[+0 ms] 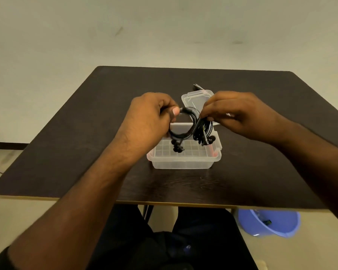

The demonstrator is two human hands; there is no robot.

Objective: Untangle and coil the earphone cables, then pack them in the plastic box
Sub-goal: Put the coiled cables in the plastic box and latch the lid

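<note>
- Black cable fills both hands: the left hand [150,115] has its fingers curled round a neat round coil [180,124], thumb pressed on top of the loop.
- Beside it, the right hand [240,114] pinches a second bundle [204,131] at its top with bent fingertips; this one hangs longer and looser, and its earbuds dangle at the bottom.
- Both bundles hang just above the clear plastic box [185,162], which sits open on the dark table [86,133]. A pair of earbuds from the coil dips into the box; I cannot tell whether they touch its floor.
- Just behind the box lies its clear lid [191,96], with a small dark object [198,87] past it that is too blurred to name.
- Where the two bundles meet between the hands they seem to touch, and a strand may cross from one to the other. If so, pulling them apart could drag loops loose and undo the winding.
- The loose bundle looks likely to spring open once the pinch is let go, spilling over the box rim.
- Count: two hands, two cable bundles, one box, one lid, one table, and one blue tub [269,223] on the floor to the right.
</note>
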